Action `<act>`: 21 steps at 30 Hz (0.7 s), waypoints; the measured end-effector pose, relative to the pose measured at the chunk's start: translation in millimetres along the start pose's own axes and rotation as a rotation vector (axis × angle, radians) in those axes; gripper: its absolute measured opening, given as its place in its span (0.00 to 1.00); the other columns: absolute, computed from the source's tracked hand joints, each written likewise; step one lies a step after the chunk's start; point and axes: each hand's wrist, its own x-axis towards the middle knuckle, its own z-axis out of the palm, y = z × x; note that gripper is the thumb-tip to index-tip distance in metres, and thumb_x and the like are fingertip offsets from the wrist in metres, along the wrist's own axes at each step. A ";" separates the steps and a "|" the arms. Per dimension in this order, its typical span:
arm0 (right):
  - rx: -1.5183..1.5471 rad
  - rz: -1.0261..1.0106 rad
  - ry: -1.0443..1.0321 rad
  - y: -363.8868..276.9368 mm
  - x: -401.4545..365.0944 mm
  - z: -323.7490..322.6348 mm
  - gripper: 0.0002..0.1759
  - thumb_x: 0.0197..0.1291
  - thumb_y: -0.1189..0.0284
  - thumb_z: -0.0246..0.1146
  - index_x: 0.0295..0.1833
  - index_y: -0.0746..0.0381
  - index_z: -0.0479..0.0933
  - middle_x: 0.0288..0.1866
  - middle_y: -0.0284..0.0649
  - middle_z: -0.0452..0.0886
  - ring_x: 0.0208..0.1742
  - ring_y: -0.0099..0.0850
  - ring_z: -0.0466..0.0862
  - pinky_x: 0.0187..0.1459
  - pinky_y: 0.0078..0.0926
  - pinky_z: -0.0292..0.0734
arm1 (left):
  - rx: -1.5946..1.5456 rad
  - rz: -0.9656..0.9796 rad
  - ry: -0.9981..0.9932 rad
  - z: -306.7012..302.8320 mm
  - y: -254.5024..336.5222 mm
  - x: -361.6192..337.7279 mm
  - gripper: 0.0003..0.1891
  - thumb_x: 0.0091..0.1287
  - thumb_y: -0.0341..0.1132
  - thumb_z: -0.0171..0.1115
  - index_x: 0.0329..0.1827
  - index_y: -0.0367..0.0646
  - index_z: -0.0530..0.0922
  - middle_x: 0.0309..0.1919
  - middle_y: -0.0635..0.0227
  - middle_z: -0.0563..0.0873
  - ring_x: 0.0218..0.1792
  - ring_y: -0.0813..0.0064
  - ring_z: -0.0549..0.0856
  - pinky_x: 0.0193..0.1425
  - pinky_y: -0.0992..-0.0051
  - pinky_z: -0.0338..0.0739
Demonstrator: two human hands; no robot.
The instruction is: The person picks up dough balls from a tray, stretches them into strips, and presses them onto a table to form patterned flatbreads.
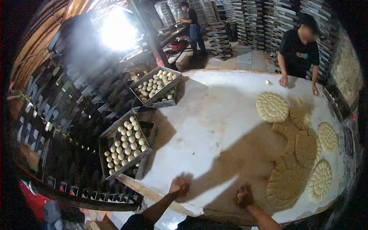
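Observation:
My left hand [180, 186] is at the near edge of the white tabletop [207, 115], right of a metal tray. Its fingers are smeared by motion, so I cannot see whether anything is under them. My right hand [244, 195] rests low over the table in shadow, also blurred, its fingers hard to make out. Closest to it, on the right, lies a round of dough cut into pieces [285, 184], in shade. Farther right are another cut dough round [320, 181] and a smaller one [327, 137]. A large pale cut round [271, 107] lies toward the far side.
Dough balls [129, 138] fill a metal tray [100, 149] at the table's left edge; another filled tray [168, 90] stands behind it. Across the table a person [301, 50] has both hands at its edge, near a small dough piece [267, 82]. Another person [191, 27] stands far back.

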 end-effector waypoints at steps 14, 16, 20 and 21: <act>-0.079 0.127 -0.002 20.9 18.9 31.4 0.24 0.65 0.60 0.53 0.50 0.73 0.72 0.59 0.64 0.70 0.69 0.63 0.64 0.74 0.58 0.50 | 0.757 0.194 0.141 -28.2 -19.0 2.6 0.12 0.63 0.33 0.60 0.49 0.44 0.79 0.47 0.63 0.82 0.57 0.59 0.78 0.66 0.55 0.69; -0.107 0.293 0.268 39.7 58.4 71.5 0.25 0.67 0.58 0.53 0.50 0.73 0.72 0.58 0.62 0.71 0.68 0.61 0.64 0.74 0.58 0.49 | -0.090 -0.254 0.274 -82.8 -16.8 44.4 0.10 0.61 0.37 0.62 0.42 0.44 0.81 0.47 0.61 0.82 0.54 0.55 0.78 0.63 0.55 0.70; 0.016 0.481 0.530 -18.4 116.7 88.3 0.24 0.70 0.56 0.50 0.48 0.69 0.72 0.51 0.58 0.72 0.59 0.57 0.69 0.69 0.55 0.55 | -0.395 -0.371 0.334 17.2 -20.3 99.8 0.11 0.61 0.36 0.63 0.44 0.43 0.81 0.47 0.57 0.83 0.55 0.56 0.77 0.65 0.56 0.69; 0.055 0.455 0.566 -35.5 121.6 93.6 0.23 0.71 0.55 0.50 0.48 0.68 0.72 0.49 0.56 0.73 0.56 0.55 0.70 0.67 0.54 0.56 | -0.433 -0.323 0.250 14.1 1.5 102.2 0.13 0.62 0.36 0.61 0.48 0.42 0.80 0.50 0.56 0.81 0.57 0.56 0.77 0.65 0.56 0.69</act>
